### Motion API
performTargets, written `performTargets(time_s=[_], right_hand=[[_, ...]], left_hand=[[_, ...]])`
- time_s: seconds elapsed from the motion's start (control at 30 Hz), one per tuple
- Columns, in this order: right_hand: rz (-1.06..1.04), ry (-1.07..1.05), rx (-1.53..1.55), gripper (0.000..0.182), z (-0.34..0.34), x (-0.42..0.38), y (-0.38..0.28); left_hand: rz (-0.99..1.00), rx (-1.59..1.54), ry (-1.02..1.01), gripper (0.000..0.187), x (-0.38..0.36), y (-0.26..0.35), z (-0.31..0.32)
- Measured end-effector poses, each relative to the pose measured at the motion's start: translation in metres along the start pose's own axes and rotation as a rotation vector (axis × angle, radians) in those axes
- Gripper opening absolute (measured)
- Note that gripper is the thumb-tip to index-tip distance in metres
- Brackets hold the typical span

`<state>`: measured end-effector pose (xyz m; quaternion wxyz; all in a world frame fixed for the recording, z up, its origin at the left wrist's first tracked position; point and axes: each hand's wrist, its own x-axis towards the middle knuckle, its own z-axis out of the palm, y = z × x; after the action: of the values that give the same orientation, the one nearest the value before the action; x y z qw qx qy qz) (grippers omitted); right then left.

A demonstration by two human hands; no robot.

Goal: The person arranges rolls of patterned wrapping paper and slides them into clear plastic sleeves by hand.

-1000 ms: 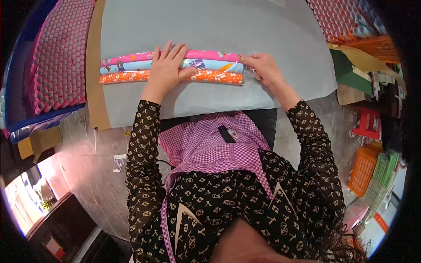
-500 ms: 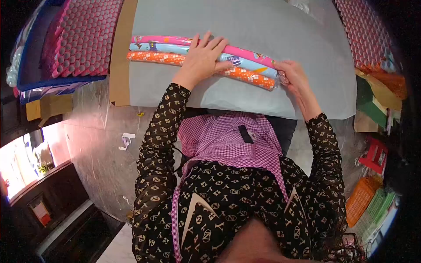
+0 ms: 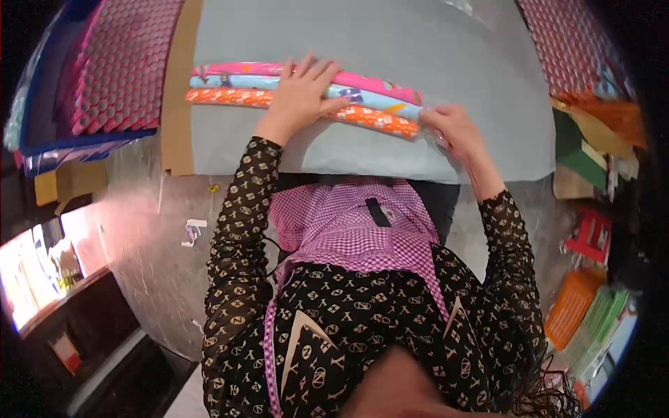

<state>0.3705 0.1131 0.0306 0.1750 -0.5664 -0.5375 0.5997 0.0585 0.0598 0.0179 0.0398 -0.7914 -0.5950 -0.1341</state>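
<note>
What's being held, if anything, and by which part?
Right hand pinches the clear wrap at the right end of the three patterned rolls. Left hand grasps nothing; it lies spread across the rolls' middle.

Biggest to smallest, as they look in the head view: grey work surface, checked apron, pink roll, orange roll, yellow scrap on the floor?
1. Grey work surface
2. Checked apron
3. Pink roll and orange roll: too alike to rank
4. Yellow scrap

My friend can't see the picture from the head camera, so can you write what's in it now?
Two hands work on three patterned rolls, pink, blue and orange, side by side on a gray table. The left hand presses flat across them, while the right hand pinches clear wrap at one end.
</note>
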Motion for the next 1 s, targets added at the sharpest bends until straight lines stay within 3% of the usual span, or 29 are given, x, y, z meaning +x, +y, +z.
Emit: performTargets(time_s=[0.17,0.23,0.33,0.6,0.73,0.8,1.0], right_hand=[[-0.028,-0.037,0.023,0.024,0.004,0.013,0.010],[-0.024,-0.018,0.010,0.023,0.004,0.014,0.010],[0.016,-0.108,0.110,0.018,0.005,0.015,0.007],[0.037,-0.092,0.255,0.021,0.013,0.013,0.004],[-0.010,-0.079,0.221,0.021,0.015,0.009,0.006],[-0.062,0.053,0.147,0.023,0.019,0.004,0.005],[0.024,-0.072,-0.050,0.024,-0.003,-0.018,0.006]], left_hand=[[0.018,0.053,0.039,0.074,-0.003,-0.002,0.001],[-0.010,-0.012,-0.067,0.073,-0.002,0.001,-0.004],[-0.012,-0.005,-0.033,0.073,-0.003,0.002,-0.002],[0.004,-0.016,-0.002,0.072,-0.004,0.001,0.003],[0.005,-0.001,0.016,0.072,-0.004,-0.001,0.002],[-0.009,-0.035,0.003,0.071,-0.004,-0.002,0.001],[-0.018,-0.039,0.034,0.072,-0.005,-0.002,0.001]])
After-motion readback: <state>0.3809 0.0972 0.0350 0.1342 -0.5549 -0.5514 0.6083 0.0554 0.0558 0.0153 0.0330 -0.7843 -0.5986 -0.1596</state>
